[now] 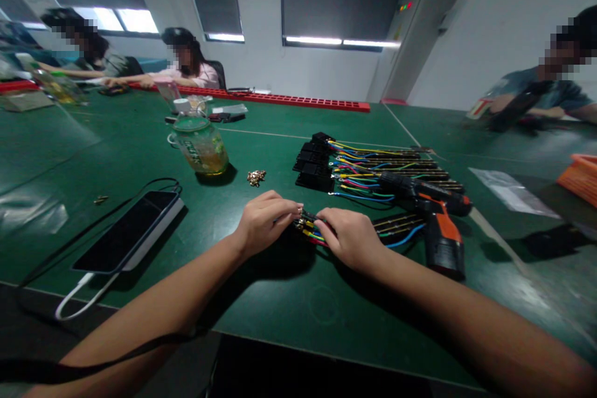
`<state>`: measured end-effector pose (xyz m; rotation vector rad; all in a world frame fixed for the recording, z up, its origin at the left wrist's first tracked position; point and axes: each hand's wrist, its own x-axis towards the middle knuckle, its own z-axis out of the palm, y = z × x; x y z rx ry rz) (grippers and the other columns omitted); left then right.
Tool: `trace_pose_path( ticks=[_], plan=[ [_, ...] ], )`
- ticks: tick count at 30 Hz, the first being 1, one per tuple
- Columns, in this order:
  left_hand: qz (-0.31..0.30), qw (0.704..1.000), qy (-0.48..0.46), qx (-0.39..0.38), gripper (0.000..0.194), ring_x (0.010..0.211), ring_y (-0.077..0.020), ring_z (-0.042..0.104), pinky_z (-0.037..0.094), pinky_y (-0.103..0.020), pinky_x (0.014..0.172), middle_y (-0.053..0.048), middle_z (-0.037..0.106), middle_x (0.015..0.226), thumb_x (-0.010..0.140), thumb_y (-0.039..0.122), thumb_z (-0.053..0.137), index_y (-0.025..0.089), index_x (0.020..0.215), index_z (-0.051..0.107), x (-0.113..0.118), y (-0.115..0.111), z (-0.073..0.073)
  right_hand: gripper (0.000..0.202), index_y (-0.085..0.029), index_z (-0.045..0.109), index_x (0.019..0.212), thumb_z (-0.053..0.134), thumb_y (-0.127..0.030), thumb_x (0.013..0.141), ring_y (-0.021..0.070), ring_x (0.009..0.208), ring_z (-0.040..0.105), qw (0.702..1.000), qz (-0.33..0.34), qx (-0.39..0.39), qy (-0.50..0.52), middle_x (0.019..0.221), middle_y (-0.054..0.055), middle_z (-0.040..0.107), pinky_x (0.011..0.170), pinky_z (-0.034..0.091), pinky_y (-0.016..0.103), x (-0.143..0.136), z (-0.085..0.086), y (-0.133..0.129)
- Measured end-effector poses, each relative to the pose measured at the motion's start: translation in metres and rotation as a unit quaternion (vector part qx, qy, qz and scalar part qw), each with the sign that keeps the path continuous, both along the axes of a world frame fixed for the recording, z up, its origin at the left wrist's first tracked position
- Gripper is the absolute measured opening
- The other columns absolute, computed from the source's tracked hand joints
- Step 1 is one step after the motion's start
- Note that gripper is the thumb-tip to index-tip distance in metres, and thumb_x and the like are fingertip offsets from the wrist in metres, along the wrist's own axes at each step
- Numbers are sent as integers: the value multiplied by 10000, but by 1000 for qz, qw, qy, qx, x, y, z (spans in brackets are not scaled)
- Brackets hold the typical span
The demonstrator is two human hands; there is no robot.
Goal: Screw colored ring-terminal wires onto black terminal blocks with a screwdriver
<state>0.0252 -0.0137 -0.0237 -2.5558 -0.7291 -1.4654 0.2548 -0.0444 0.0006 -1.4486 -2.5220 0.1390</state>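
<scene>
My left hand (265,221) is closed in a pinch, with a small brass-coloured screw (300,209) at its fingertips, beside the end of a wired strip assembly (311,235). Around that assembly the fingers of my right hand (352,236) are closed. Yellow, red, green and blue wires run along it, and both hands partly hide its black end. Beyond the left hand lies a small pile of brass screws (256,178). Similar assemblies with black housings (314,176) lie in a row behind my right hand. A black and orange cordless screwdriver (441,214) rests across their wires.
On the left are a phone (133,230) with a white cable and a glass jug (199,146) of drink. A plastic bag (513,191) and an orange bin (581,177) lie to the right. Several people sit around the green table (321,311).
</scene>
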Motion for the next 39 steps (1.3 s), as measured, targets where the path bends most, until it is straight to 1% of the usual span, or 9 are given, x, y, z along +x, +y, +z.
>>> trace_pose_path(
  ticks=[13,24,31,39],
  plan=[
    [-11,1000,16,0,74,742,-145,694,579,-284,725,-43,816,948,969,119,677,161,1013,720,-1,2,-3,260,-169,701,1031,479,-302,1057,204,892,679,1000,20,12,12,999,83,745,768,405,308,2,-2,1],
    [-2,1000,21,6,99,737,-141,702,585,-283,713,-40,822,960,993,157,644,180,1017,738,-1,2,-1,258,-164,712,1017,484,-281,1047,187,832,656,998,36,38,18,951,84,741,732,386,298,4,0,0],
    [-3,999,26,19,94,751,-142,720,593,-281,710,-42,824,958,1009,180,640,178,1003,734,0,1,2,285,-155,715,1033,462,-285,1056,198,865,668,998,40,40,11,978,93,743,757,407,304,4,0,0],
    [-12,999,35,35,99,758,-145,729,594,-286,722,-49,824,973,1006,161,634,172,974,727,1,1,5,290,-160,715,1007,461,-289,1055,184,821,652,996,55,71,21,931,82,738,740,399,297,5,-2,0]
  ],
)
